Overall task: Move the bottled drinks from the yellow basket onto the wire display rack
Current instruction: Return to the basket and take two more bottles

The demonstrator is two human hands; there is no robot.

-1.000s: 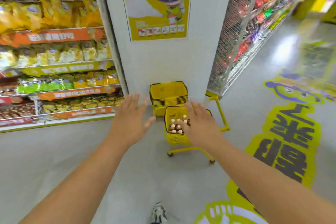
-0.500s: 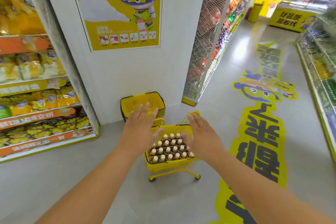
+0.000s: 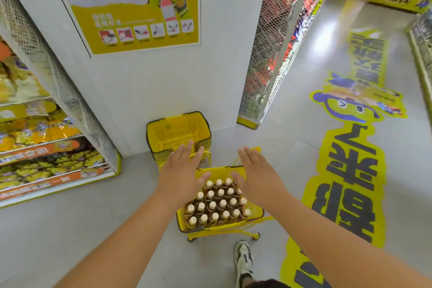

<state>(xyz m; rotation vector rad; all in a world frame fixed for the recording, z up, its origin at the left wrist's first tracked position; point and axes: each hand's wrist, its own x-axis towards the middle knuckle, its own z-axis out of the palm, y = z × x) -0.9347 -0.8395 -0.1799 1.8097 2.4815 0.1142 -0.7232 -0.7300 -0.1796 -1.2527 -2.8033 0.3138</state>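
A white sneaker (image 3: 243, 258) stands nearest. Beyond it, the yellow basket (image 3: 256, 210) on a wheeled frame holds capped brown bottled drinks (image 3: 216, 206). Left hand (image 3: 181, 175) and right hand (image 3: 259, 176) hover above, fingers straight, holding nothing. Stacked empty baskets (image 3: 178, 134) sit farther.

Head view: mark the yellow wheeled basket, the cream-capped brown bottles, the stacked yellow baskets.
yellow wheeled basket (image 3: 256, 211): head view, right rim.
cream-capped brown bottles (image 3: 222, 203): head view, a middle cap.
stacked yellow baskets (image 3: 177, 133): head view, top basket's inside.

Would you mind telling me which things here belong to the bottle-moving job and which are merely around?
Job: yellow basket; bottled drinks; left hand; right hand, both open.

Around: stacked empty baskets; poster; snack shelves; floor sticker; shoe.
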